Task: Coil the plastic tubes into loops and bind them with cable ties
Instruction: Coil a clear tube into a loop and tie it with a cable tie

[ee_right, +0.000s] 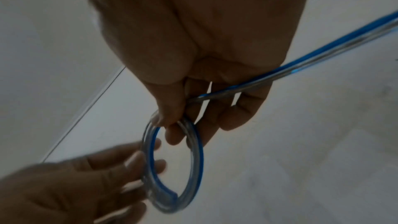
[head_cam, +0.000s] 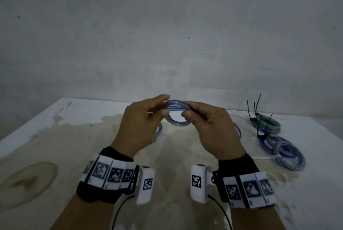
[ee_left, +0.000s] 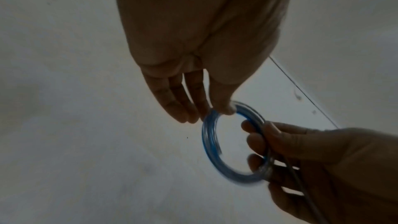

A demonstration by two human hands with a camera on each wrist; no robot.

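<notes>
A small coil of clear tube with a blue stripe point(head_cam: 177, 121) is held up above the stained white table point(head_cam: 74, 137). My left hand point(head_cam: 166, 105) pinches the coil's left side between thumb and fingers point(ee_left: 224, 108). My right hand point(head_cam: 187, 108) pinches its right side with thumb and index finger point(ee_right: 170, 122). In the right wrist view the coil point(ee_right: 199, 159) hangs below my fingers, and the loose tube point(ee_right: 323, 54) runs across them to the upper right. The rest of the tube point(head_cam: 157, 133) lies on the table behind my hands.
At the right of the table lie bound coils: a greenish one point(head_cam: 269, 125) with black cable ties point(head_cam: 255, 108) sticking up, and a blue one point(head_cam: 289, 153) with a white tie point(head_cam: 265, 157). A grey wall stands behind the table's far edge.
</notes>
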